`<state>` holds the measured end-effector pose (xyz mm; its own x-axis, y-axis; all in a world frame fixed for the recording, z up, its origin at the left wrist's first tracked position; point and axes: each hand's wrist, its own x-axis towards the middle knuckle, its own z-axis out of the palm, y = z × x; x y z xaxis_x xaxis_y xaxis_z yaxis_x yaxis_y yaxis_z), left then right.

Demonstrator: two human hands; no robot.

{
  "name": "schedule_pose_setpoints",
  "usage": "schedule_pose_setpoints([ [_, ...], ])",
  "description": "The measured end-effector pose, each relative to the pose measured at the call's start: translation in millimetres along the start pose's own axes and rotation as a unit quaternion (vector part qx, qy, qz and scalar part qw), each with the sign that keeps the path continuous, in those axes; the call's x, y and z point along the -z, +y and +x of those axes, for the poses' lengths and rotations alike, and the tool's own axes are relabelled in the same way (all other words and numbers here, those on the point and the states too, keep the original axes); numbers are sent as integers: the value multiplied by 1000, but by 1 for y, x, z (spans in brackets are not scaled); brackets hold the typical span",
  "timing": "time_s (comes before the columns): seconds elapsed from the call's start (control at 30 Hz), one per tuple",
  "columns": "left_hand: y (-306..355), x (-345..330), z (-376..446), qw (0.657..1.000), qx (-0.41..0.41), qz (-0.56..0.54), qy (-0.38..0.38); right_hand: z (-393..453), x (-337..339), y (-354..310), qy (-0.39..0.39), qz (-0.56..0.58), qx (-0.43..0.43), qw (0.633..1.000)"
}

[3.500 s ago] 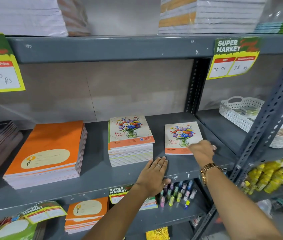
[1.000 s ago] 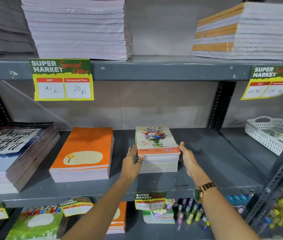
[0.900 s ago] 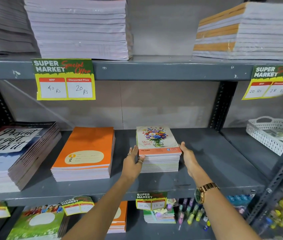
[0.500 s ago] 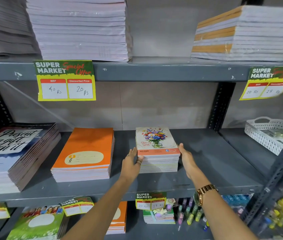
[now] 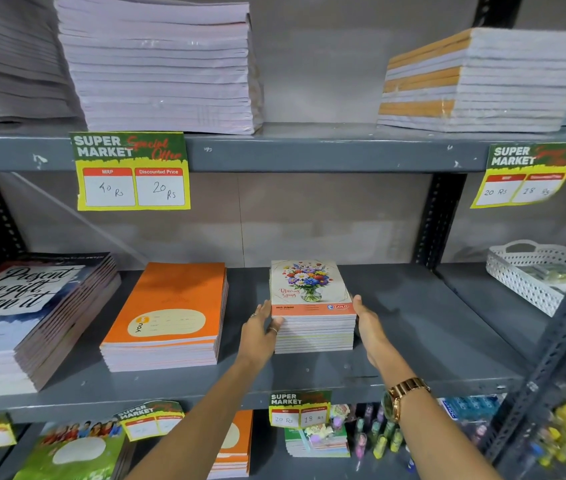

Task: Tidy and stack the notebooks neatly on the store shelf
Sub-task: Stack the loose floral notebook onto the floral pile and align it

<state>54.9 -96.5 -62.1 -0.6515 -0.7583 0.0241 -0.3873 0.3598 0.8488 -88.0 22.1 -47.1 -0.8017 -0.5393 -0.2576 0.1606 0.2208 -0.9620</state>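
Note:
A stack of floral-cover notebooks stands on the grey middle shelf, its edges lined up. My left hand lies flat against the stack's left side, thumb at the front corner. My right hand, with a gold watch on the wrist, presses flat against the right side. The stack is squeezed between both palms. To its left sits a stack of orange notebooks, and further left a taller stack with a "Present is a gift" cover.
A white perforated basket sits on the shelf at the right, behind a slanted metal upright. The upper shelf holds tall white paper stacks and an orange-banded stack. Price tags hang from shelf edges. Pens and notebooks fill the lower shelf.
3.5 s ago a single floral notebook lay to the right of the stack under my right hand; it now tops the stack. Over the last second both hands stay pressed to the stack's sides.

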Motion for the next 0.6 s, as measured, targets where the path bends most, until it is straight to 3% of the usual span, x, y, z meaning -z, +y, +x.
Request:
schedule_pose_setpoints([
  [0.13, 0, -1, -1, 1000, -11, 15, 2, -3, -3, 0, 6, -3, 8, 1000],
  [0.2, 1, -1, -4, 999, -33, 24, 4, 0, -3, 7, 48, -99, 110, 988],
  [0.27, 4, -2, -7, 997, -66, 37, 8, -1, -1, 13, 88, -251, 236, 935],
  [0.33, 5, -4, -7, 995, -85, 58, 14, -3, -1, 17, 81, -377, 338, 859],
  [0.43, 4, -6, -4, 994, -76, 82, 11, 0, -1, 24, 58, -517, 421, 744],
  [0.5, 3, -7, -2, 994, -66, 91, 6, 6, 2, 28, 65, -546, 428, 717],
  [0.6, 1, -9, -1, 994, -62, 90, 10, 7, 3, 30, 58, -541, 428, 722],
])
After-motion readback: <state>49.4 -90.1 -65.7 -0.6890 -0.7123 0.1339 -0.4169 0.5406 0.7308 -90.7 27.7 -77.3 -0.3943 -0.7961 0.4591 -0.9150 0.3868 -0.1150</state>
